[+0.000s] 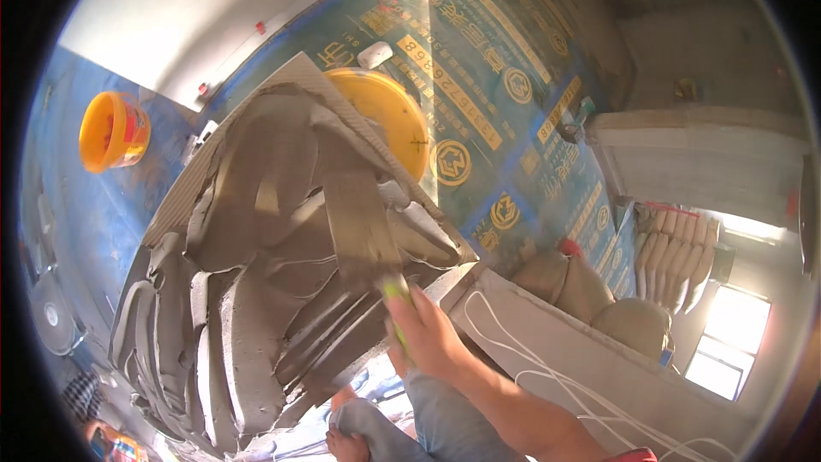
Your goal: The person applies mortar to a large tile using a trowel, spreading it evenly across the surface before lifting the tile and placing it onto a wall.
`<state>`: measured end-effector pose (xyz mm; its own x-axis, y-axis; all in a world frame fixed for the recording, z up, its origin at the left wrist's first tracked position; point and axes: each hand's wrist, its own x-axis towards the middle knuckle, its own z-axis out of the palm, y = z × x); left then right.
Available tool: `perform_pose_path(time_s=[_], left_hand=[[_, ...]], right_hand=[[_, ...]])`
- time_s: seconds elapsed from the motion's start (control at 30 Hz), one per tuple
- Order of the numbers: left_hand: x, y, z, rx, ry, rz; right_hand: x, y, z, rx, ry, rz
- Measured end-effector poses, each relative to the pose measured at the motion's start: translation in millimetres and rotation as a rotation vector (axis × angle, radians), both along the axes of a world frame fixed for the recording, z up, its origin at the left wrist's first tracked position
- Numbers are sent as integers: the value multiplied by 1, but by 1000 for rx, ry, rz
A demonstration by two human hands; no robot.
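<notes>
My right hand (434,335) is closed around the green handle of a trowel (363,231). The wide, mortar-smeared blade lies against thick grey mortar (248,308) spread in ridges and swirls. This mortar covers most of a large ribbed tile (295,77), whose bare ribbed border shows along its upper edges. Low in the view, beside my jeans, my left hand (348,445) shows only in part near the tile's lower edge. Its fingers are too small and covered to read, and I cannot tell whether it holds anything.
A yellow bucket (115,131) stands at left, and a larger yellow tub (385,111) sits partly behind the tile. A white cable (534,364) loops at lower right. Filled sacks (629,325) lie beyond. White panel (171,26) with red clips is at upper left; printed sheeting covers the floor.
</notes>
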<state>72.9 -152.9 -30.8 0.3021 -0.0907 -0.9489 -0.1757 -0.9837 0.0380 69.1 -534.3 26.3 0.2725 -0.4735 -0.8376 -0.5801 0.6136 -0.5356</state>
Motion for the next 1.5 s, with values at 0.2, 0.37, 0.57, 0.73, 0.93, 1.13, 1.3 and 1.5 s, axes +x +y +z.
perform_pose_path(time_s=[0.2, 0.37, 0.57, 0.73, 0.93, 1.13, 1.3, 1.5], left_hand=[[-10, -1, -9, 73, 16, -39], [-1, 4, -7, 61, 20, -53], [4, 5, -4, 11, 35, -81], [-3, 31, -18, -58, -18, -43], [-2, 28, -12, 24, -23, 14], [16, 2, 4, 96, 47, 86], [-7, 34, -11, -29, -52, -79], [0, 29, -13, -11, 4, -47]], right_hand=[[14, -32, -103, -423, 242, -87], [-38, -7, -93, -330, 400, -58], [-126, 1, -96, -499, 625, 18], [-158, -6, -65, -484, 776, 57], [-103, -13, -39, -317, 413, -63], [62, -79, -35, 106, -249, -360], [108, -98, -63, 29, -147, -364], [64, -75, -86, -103, -14, -354]])
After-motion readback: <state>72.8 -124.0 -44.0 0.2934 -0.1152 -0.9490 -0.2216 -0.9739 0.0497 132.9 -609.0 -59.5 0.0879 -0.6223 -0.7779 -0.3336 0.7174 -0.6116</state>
